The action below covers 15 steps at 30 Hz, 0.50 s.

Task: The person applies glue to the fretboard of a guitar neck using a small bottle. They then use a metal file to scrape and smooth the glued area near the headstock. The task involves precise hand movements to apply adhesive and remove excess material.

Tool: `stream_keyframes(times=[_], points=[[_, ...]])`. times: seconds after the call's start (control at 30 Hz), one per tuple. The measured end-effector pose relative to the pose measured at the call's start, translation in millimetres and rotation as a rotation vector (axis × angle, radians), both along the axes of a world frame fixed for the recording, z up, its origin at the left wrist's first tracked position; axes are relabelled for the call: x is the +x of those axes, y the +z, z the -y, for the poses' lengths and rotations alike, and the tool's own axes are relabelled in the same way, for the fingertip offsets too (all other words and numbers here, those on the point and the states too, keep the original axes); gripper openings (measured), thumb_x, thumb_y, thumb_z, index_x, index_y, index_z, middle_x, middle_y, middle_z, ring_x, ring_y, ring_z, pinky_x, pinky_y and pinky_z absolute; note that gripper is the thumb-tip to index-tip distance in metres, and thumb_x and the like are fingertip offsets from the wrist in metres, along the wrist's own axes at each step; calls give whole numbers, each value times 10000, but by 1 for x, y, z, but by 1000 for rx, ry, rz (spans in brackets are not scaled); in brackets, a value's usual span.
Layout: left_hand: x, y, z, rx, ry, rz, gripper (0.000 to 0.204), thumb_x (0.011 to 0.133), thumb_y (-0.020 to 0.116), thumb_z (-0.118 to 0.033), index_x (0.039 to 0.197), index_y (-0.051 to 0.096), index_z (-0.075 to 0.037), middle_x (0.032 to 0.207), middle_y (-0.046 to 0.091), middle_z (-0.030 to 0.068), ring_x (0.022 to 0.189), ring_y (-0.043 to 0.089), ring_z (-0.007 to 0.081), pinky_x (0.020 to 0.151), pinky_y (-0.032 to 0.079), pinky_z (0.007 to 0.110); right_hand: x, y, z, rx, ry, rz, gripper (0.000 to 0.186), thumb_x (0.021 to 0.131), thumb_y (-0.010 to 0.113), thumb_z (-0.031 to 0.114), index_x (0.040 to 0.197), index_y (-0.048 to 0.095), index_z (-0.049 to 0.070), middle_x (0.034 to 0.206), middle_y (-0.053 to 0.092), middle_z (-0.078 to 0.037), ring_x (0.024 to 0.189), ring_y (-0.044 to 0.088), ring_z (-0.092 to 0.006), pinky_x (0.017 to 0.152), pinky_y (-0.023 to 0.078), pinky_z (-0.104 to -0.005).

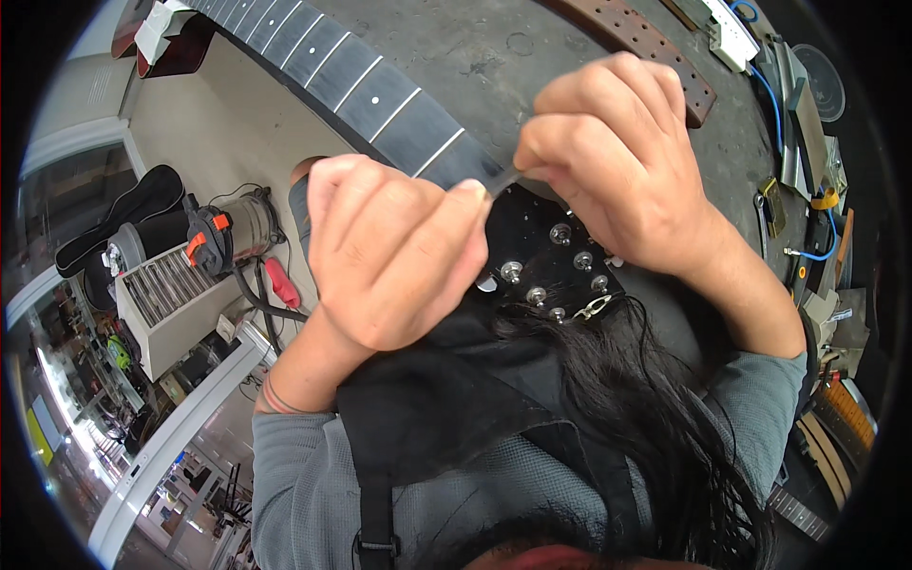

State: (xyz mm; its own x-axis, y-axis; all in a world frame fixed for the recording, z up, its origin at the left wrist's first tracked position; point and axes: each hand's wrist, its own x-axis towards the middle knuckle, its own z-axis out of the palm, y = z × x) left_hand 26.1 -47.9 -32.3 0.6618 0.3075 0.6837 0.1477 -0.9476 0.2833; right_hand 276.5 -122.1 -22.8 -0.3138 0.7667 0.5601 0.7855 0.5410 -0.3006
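Observation:
My left hand [394,252] and my right hand [613,161] are closed, pinching a thin narrow strip [503,180] between them. The strip lies over the nut end of a guitar neck, where a dark fretboard [380,114] with metal frets and white dot inlays runs to the upper left. Beneath the hands is the black headstock [541,233] with several metal tuner posts, partly hidden by my left hand.
A grey workbench [494,47] holds a perforated wooden block [655,66], a power strip [727,43], cables and small tools along the right. At left are a vacuum [252,228], a black gig bag [119,214], a white slatted unit [166,304] and glass panels.

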Motion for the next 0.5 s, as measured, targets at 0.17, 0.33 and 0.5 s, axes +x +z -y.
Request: stream_keyframes(times=[0.17, 0.33, 0.5], points=[[1, -1, -12, 27, 51, 5, 342, 802, 874, 120, 1113, 798, 1, 865, 695, 68, 725, 628, 242, 724, 452, 397, -3, 0, -22, 37, -8, 23, 331, 780, 855, 94, 1078, 725, 152, 1118, 675, -28, 1030, 636, -277, 940, 433, -410], [1, -1, -8, 25, 43, -6, 352, 792, 876, 110, 1115, 798, -4, 848, 680, 55, 717, 619, 238, 723, 446, 402, -2, -6, -18, 13, 3, 17, 320, 789, 852, 112, 1078, 724, 156, 1117, 677, -27, 1038, 639, -277, 954, 437, -406], [-1, -1, 7, 7, -8, -36, 378, 776, 892, 81, 1129, 790, -5, 839, 665, 38, 700, 600, 231, 730, 446, 411, -1, -5, 6, -13, -4, 20, 318, 789, 853, 128, 1078, 720, 147, 1102, 682, -32, 1021, 647, -276, 961, 438, -412]])
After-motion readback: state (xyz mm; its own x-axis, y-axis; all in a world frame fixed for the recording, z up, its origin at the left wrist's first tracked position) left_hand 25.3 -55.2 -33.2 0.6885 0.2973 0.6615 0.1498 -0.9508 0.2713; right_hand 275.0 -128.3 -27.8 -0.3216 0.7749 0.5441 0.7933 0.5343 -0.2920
